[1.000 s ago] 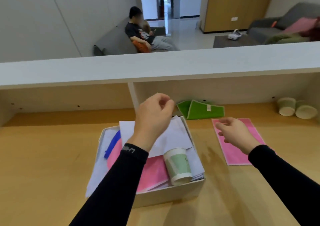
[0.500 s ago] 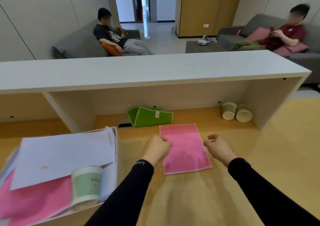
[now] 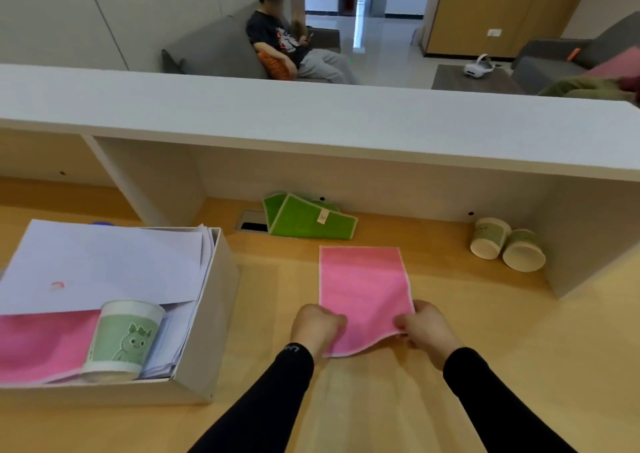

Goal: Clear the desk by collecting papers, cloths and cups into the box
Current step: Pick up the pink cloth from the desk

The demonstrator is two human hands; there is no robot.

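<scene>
A pink cloth [image 3: 363, 286] lies flat on the wooden desk in front of me. My left hand [image 3: 317, 328] pinches its near left corner and my right hand [image 3: 424, 328] pinches its near right corner; the near edge curls up off the desk. At the left stands the white box [image 3: 207, 331] holding white papers [image 3: 104, 265], a pink sheet [image 3: 38, 345] and a green-printed paper cup [image 3: 121, 341] lying on top. A folded green cloth [image 3: 308, 222] rests at the back under the shelf. Two paper cups [image 3: 505, 244] lie on their sides at the back right.
A white shelf [image 3: 311, 130] overhangs the back of the desk, with an upright divider [image 3: 149, 182] behind the box. A cable slot [image 3: 251, 225] sits beside the green cloth. Beyond the shelf a person sits on a grey sofa [image 3: 214, 50].
My left hand left the box and both hands came down onto the pink cloth's near corners, closing on them. The view swung right, so the box now sits at the left.
</scene>
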